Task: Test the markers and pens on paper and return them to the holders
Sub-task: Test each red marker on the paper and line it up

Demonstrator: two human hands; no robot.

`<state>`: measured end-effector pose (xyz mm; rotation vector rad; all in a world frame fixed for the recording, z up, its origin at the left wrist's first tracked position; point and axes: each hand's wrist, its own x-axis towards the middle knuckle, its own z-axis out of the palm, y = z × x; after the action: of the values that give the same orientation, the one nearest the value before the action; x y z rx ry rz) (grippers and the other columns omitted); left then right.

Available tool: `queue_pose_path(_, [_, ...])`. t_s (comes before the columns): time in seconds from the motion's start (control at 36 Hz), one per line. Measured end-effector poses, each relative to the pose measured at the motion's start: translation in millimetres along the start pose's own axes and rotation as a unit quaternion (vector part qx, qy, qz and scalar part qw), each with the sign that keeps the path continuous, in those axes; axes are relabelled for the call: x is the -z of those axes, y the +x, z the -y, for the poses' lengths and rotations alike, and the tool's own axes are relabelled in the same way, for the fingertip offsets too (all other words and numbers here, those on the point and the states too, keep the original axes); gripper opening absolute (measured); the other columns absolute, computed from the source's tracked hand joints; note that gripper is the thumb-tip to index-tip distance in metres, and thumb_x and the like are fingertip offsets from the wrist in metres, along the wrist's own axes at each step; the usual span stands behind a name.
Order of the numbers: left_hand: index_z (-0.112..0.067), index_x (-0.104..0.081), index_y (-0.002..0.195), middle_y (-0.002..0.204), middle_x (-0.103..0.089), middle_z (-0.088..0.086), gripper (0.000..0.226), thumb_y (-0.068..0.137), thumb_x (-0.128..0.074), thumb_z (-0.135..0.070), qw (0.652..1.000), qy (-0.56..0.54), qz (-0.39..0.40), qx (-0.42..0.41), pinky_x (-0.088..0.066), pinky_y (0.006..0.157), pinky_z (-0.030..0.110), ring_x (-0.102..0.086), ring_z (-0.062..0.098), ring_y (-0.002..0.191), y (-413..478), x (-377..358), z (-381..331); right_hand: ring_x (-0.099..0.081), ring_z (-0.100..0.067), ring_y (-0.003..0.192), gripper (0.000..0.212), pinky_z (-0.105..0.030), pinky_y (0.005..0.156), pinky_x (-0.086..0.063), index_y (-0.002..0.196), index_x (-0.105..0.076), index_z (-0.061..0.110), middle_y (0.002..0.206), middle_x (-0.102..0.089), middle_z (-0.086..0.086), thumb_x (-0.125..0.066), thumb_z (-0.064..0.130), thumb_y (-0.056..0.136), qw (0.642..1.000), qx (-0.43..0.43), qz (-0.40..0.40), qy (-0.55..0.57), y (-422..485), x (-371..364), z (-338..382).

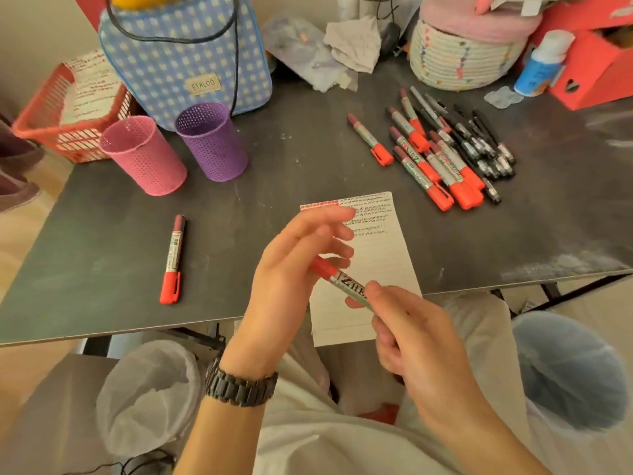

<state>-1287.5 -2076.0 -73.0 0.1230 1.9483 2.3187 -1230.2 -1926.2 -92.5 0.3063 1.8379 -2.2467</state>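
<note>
In the head view, the marker [346,282] is held just above the paper [380,255] on the dark table [102,241]. Its long axis runs diagonally, the red cap pointing up-left and the barrel down-right. The right hand [414,334] pinches the barrel between thumb and curled fingers. The left hand [294,269] has its fingers loosely extended, and the cap end touches them. Left of the paper lies a single marker [173,258], cap toward the table's near edge. Beyond the paper to its left stand a pink holder [144,156] and a purple holder [212,142]. Beyond it to the right lies a heap of markers and pens [445,156].
</note>
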Motion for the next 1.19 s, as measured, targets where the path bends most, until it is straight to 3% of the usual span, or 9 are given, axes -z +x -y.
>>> queue_pose_path(0.08, [-0.024,-0.071,0.118,0.109,-0.070,0.000,0.031,0.098,-0.047,-0.025,0.994,0.104,-0.004,0.012,-0.053,0.080,0.027,-0.065,0.011,0.092,-8,11,5,-0.036,-0.013,0.046,0.027,-0.019,0.044,-0.033,0.083,-0.071,0.024,0.053,-0.041,0.001,-0.066,0.051,0.086,0.995,0.062,0.007,-0.081,7,12,8])
queue_pose_path(0.19, [-0.031,-0.072,0.117,0.098,-0.074,-0.011,0.028,0.101,-0.052,-0.042,0.981,0.189,-0.011,0.039,-0.047,0.077,0.014,-0.066,0.002,0.089,-18,26,6,-0.052,-0.014,0.047,0.027,-0.023,0.049,-0.045,0.090,-0.061,0.026,0.059,-0.057,0.003,-0.072,0.046,0.076,0.988,0.095,-0.006,-0.124,19,23,15])
queue_pose_path(0.28, [-0.037,-0.073,0.117,0.104,-0.074,-0.017,0.029,0.096,-0.054,-0.043,0.968,0.243,0.017,0.067,-0.048,0.088,0.020,-0.067,0.001,0.100,-27,35,8,-0.059,-0.017,0.051,0.028,-0.023,0.049,-0.049,0.090,-0.061,0.029,0.070,-0.063,0.003,-0.077,0.043,0.071,0.986,0.115,-0.013,-0.118,31,25,22])
queue_pose_path(0.39, [-0.040,-0.075,0.114,0.092,-0.070,-0.016,0.024,0.095,-0.061,-0.043,0.961,0.271,-0.013,0.050,-0.044,0.073,0.017,-0.060,0.004,0.079,-34,36,7,-0.062,-0.020,0.053,0.032,-0.026,0.050,-0.053,0.099,-0.059,0.036,0.082,-0.066,0.004,-0.076,0.038,0.072,0.985,0.142,-0.001,-0.096,46,15,26])
queue_pose_path(0.61, [-0.043,-0.074,0.116,0.086,-0.066,-0.020,0.025,0.094,-0.062,-0.045,0.950,0.288,-0.124,0.011,-0.043,0.069,0.018,-0.056,0.005,0.077,-40,50,3,-0.077,-0.017,0.084,0.047,-0.023,0.062,-0.061,0.121,-0.049,0.045,0.104,-0.073,0.010,-0.072,0.037,0.080,0.985,0.139,0.037,-0.098,76,-32,24])
queue_pose_path(0.69, [-0.053,-0.066,0.122,0.094,-0.065,-0.025,0.025,0.100,-0.054,-0.048,0.921,0.365,-0.137,0.000,-0.047,0.078,0.024,-0.056,0.006,0.092,-48,62,8,-0.078,-0.020,0.084,0.047,-0.025,0.062,-0.061,0.125,-0.052,0.047,0.103,-0.074,0.010,-0.072,0.027,0.087,0.986,0.126,0.065,-0.089,88,-50,20])
queue_pose_path(0.83, [-0.043,-0.066,0.125,0.123,-0.057,-0.028,0.034,0.095,-0.052,-0.048,0.863,0.424,-0.267,-0.058,-0.035,0.097,0.008,-0.050,0.004,0.122,-64,91,17,-0.078,-0.021,0.081,0.053,-0.028,0.060,-0.062,0.128,-0.048,0.045,0.095,-0.073,0.010,-0.067,0.008,0.095,0.976,0.110,0.134,-0.134,113,-81,11])
queue_pose_path(0.97, [-0.031,-0.066,0.130,0.127,-0.058,-0.013,0.037,0.093,-0.069,-0.027,0.776,0.499,-0.384,-0.035,-0.046,0.093,0.032,-0.049,0.013,0.117,-69,133,23,-0.078,-0.022,0.078,0.050,-0.031,0.062,-0.063,0.114,-0.044,0.046,0.092,-0.075,0.007,-0.073,0.011,0.092,0.962,0.095,0.173,-0.190,141,-112,6])
queue_pose_path(1.19, [-0.032,-0.071,0.126,0.107,-0.068,-0.014,0.032,0.094,-0.070,-0.028,0.771,0.541,-0.336,-0.009,-0.052,0.080,0.040,-0.058,0.017,0.101,-76,157,36,-0.078,-0.023,0.072,0.046,-0.029,0.064,-0.062,0.106,-0.051,0.041,0.105,-0.069,0.000,-0.077,0.007,0.088,0.955,0.052,0.186,-0.225,166,-161,-8])
